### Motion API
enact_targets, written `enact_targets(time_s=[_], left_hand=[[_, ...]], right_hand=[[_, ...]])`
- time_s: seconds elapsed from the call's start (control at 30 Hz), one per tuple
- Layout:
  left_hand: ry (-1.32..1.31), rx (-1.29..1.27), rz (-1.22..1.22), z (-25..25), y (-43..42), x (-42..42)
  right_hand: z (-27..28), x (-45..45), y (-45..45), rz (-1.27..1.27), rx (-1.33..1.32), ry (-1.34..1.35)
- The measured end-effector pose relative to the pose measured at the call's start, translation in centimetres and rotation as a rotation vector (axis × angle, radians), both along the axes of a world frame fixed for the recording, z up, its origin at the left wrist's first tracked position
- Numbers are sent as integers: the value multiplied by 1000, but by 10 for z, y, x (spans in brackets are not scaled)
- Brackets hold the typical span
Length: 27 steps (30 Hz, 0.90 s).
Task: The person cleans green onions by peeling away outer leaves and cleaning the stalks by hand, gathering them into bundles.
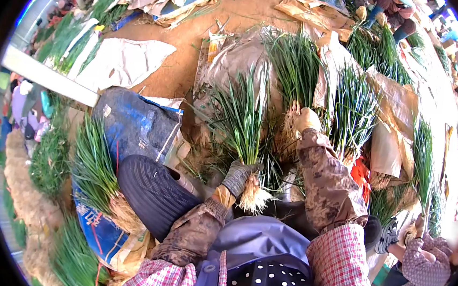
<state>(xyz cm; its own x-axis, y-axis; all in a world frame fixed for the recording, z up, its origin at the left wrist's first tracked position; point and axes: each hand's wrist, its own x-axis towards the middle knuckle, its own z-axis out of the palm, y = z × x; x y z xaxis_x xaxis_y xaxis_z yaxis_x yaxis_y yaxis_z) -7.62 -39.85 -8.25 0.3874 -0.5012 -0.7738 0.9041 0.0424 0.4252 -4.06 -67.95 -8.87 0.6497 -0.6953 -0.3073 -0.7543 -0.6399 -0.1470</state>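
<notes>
My left hand (pixel 239 178), in a grey glove, is closed around a bunch of green stalks (pixel 246 125) just above its pale roots (pixel 254 197). The leaves of this bunch point up and away from me. Further forward and to the right, my right hand (pixel 307 121), in a light glove, is at the root end of another green bundle (pixel 295 67) that lies on sacking. The fingers of my right hand are bent and small in view, and what they grip, if anything, cannot be made out.
Another green bundle (pixel 352 112) lies right of my right hand. At the left, a bundle (pixel 96 159) rests beside a blue sack (pixel 134 122) and my dark-clad knee (pixel 155 191). A co-worker (pixel 418 271) holds a tall bunch at the lower right. Other people are farther off.
</notes>
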Motion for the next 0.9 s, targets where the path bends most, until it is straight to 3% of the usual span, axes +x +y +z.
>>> enact_targets(time_s=[0.03, 0.1, 0.13, 0.17, 0.2, 0.23, 0.27, 0.3, 0.33, 0.37, 0.4, 0.47, 0.5, 0.53, 0.57, 0.6, 0.63, 0.67, 0.7, 0.73, 0.83, 0.87, 0.9], left_hand=[[20, -24, 22, 2, 1, 1], [52, -60, 112, -1, 0, 3], [-29, 5, 52, 0, -1, 3], [-106, 70, -8, 2, -2, 4], [-180, 135, -69, 2, -2, 5], [-158, 245, -123, -7, -1, 6], [-161, 238, -111, -34, -6, 2], [-188, 304, -119, -10, -10, 5], [-217, 368, -127, 14, -12, 8], [-302, 187, -14, -6, -8, 1], [-204, 89, 25, -24, -9, -4], [-180, 173, -22, 3, -10, -3], [-190, 93, -37, -13, -4, -4], [-235, 184, -92, -4, -6, -4], [-281, 274, -149, 10, -12, -1], [-328, 364, -207, 19, -15, 0], [-423, 311, -208, -3, -9, -2], [-408, 321, -223, -17, -11, -3], [-388, 293, -178, -24, -11, -3], [-368, 267, -133, -19, -12, -3], [-340, 170, 10, -3, -13, -7], [-302, 116, 26, -1, -11, -9], [-266, 62, 41, 0, -8, -10]], right_hand=[[-40, 8, -18, -125, 15, 69], [-34, 4, -8, -152, 47, 30], [12, -20, 28, -55, 63, -76], [-4, -41, 42, 71, -62, -267], [5, -59, 62, 181, -66, -279], [5, -81, 80, 297, 8, -459], [16, -98, 99, 356, 118, -479], [18, -114, 117, 445, 160, -617], [36, -125, 137, 409, 278, -438], [36, -135, 150, 438, 391, -393], [36, -142, 157, 465, 501, -349], [21, -144, 151, 407, 681, -308], [16, -140, 142, 273, 755, -230], [-14, -138, 135, 181, 824, -344], [-10, -125, 136, 94, 891, -462], [-4, -115, 133, -275, 1096, -476], [11, -102, 137, -293, 1109, -537], [-9, -97, 140, -294, 1138, -704], [-7, -91, 143, -377, 1072, -690], [-6, -86, 147, -459, 1007, -673], [-29, -87, 155, -812, 1143, -714], [-43, -93, 149, -824, 1157, -674], [-68, -101, 141, -549, 872, -447]])
